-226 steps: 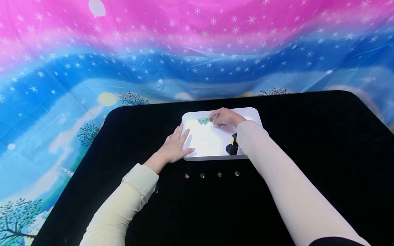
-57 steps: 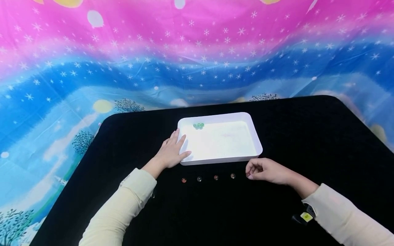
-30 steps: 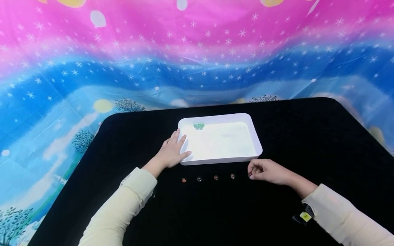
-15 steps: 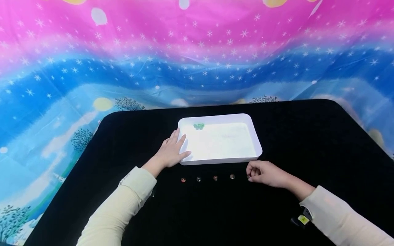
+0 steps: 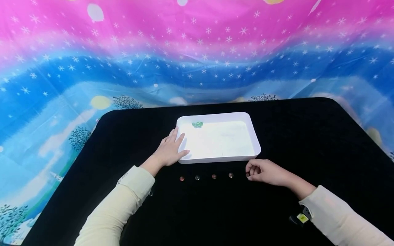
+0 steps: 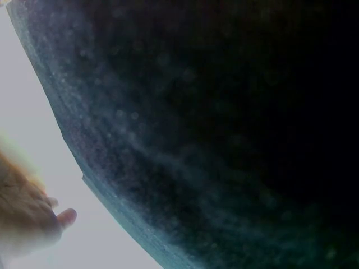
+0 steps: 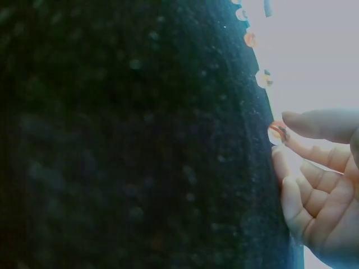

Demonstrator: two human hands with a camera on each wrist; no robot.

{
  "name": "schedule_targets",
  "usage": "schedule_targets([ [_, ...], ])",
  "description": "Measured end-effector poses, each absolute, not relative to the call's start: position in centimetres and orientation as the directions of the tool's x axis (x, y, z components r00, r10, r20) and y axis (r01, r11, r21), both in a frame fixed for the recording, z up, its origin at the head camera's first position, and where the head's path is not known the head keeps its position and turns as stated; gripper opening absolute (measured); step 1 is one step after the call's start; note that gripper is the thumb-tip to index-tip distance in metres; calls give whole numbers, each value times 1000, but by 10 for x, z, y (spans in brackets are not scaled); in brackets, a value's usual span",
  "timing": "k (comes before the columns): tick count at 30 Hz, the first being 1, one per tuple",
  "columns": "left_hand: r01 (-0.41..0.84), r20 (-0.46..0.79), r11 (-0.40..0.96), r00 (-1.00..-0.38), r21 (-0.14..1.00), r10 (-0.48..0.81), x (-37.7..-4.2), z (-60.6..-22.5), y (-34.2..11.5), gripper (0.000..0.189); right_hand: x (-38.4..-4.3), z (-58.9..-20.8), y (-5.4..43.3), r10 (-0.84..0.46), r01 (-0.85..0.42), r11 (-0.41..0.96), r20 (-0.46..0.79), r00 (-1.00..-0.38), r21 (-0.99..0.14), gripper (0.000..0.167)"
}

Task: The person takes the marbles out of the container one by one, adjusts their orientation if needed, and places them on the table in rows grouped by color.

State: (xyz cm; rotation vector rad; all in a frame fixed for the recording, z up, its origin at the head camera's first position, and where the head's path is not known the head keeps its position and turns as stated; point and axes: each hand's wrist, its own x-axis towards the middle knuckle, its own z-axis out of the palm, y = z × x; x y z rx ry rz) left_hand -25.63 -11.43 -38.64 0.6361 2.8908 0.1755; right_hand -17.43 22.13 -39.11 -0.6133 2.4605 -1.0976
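In the head view my left hand lies with spread fingers against the left wall of a white tray, its thumb over the near rim. A small cluster of green marbles sits in the tray's far left corner. My right hand is low over the black table, just off the tray's near right corner. Thumb and index finger pinch a clear marble with an orange swirl, best seen in the right wrist view. It lines up with the right end of a row of several marbles.
The black tabletop spreads around the tray and the row. Behind it hangs a pink and blue snowflake backdrop. A black wrist camera with a yellow label hangs below the right sleeve.
Over several seconds my right hand has come out of the tray, from beside the green marbles, to the right end of the row with a marble. Lately both hands have stayed nearly still.
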Motion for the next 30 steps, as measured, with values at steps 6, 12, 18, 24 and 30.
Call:
schedule_targets([
  [6,406,-143,902,-893,148,426,-256,-387,-115,72,-175,-387,227,-542,-252,593,-147,-827,-765,15],
  [12,404,-145,902,-894,150,424,-255,-386,-114,72,-176,-378,232,-539,-271,598,-127,-833,-754,17],
  [18,399,-153,904,-894,152,420,-256,-386,-114,72,-176,-366,231,-503,-256,600,-109,-857,-758,17],
  [24,403,-150,902,-893,157,425,-257,-387,-115,72,-181,-357,230,-388,-233,620,-34,-921,-749,20],
  [30,406,-149,900,-891,160,429,-257,-387,-114,72,-192,-359,225,-282,-264,672,91,-955,-692,18],
])
